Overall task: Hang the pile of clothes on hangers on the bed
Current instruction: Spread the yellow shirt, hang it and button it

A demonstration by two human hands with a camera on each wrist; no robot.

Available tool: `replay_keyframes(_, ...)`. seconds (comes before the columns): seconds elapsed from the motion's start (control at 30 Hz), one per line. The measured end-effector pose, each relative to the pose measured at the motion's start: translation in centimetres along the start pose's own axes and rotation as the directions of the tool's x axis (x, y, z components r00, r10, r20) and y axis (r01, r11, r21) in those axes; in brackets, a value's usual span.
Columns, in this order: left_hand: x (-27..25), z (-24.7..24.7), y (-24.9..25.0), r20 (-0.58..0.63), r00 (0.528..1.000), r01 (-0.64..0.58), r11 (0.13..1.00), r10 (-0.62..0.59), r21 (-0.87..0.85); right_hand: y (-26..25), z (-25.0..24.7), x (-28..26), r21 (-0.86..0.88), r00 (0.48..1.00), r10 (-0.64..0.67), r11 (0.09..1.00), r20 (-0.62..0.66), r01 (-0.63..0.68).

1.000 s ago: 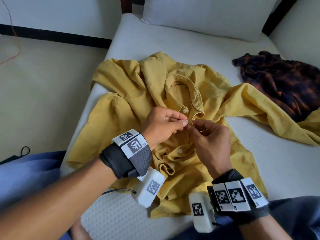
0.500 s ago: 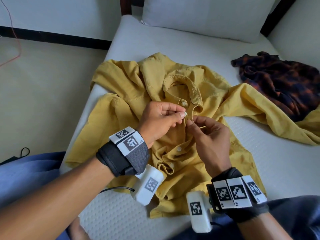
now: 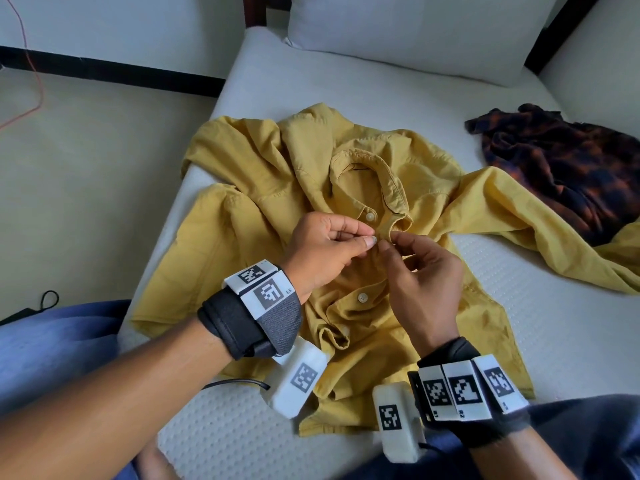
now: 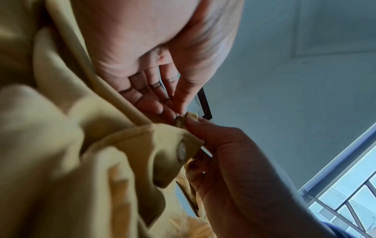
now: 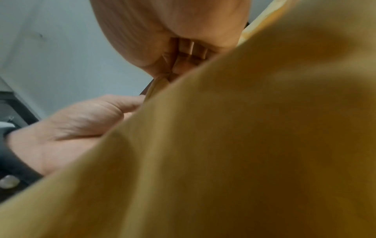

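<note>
— Where are we in the job?

— We're at the front placket of the mustard-yellow button-up shirt point(image 3: 346, 209), which lies spread front-up on the white mattress point(image 3: 554, 323), collar toward the pillow point(image 3: 408, 32). No hanger shows in any view, so we judge this is a button-handling step, not the hanging itself.

— What do our hands have?

— Our left hand point(image 3: 322, 251) pinches the placket edge between thumb and forefinger, just below the top button point(image 3: 370, 216). Our right hand point(image 3: 420, 275) meets it from the other side, thumb and forefinger closed on the opposite edge, the other fingers loosely curled. In the left wrist view both pinches come together on one small fold of cloth point(image 4: 186, 119), with another button point(image 4: 181, 151) just beneath.

— Are we fastening or undoing?

— We can't tell; the button or hole under the fingertips is hidden. The collar button looks unfastened, and the lower button point(image 3: 362, 298) sits on a rumpled, gaping placket.

— And next?

— We think a small twist and push at the fingertips, keeping both edges taut so the cloth doesn't slip. Then the shirt needs a hanger through its neck. The dark plaid shirt point(image 3: 568, 168), bunched to the right beside a yellow sleeve, remains untouched.
</note>
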State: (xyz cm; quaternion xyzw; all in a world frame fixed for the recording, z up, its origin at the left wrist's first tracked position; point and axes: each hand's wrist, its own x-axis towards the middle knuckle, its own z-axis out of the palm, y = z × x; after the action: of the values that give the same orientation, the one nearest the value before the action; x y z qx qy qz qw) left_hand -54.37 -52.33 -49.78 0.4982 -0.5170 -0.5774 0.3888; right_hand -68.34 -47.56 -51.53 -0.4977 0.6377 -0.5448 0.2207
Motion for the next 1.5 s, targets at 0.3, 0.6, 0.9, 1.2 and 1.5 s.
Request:
replay_keyframes(0.3, 0.15, -0.1, -0.42, -0.012, 1.0, 0.016, 1.0, -0.016, -0.012, -0.21, 0.05, -0.1, -0.01, 0.998, 0.042, 0.999, 0.053, -0.041)
replay_keyframes(0.6, 0.52, -0.8, -0.22, 0.016, 1.0, 0.02, 0.999, -0.019, -0.037, -0.39, 0.04, -0.36, 0.108, 0.978, 0.173, 0.977, 0.118, -0.186)
replay_keyframes(0.9, 0.37, -0.52, -0.41, 0.027, 0.999, 0.035, 0.999, -0.034, -0.014, -0.24, 0.17, -0.32, 0.169, 0.964, 0.234, 0.953, 0.125, -0.253)
replay_keyframes(1.2, 0.35, -0.46, -0.54, 0.001, 1.0, 0.021, 1.0, -0.021, 0.001, -0.17, 0.27, -0.36, 0.239, 0.952, 0.264, 0.925, 0.156, -0.295)
replay_keyframes(1.5, 0.55, -0.52, -0.86, -0.036, 0.999, -0.001, 1.0, 0.001, 0.006, -0.59, 0.18, -0.69, 0.233, 0.962, 0.194, 0.943, 0.193, -0.237)
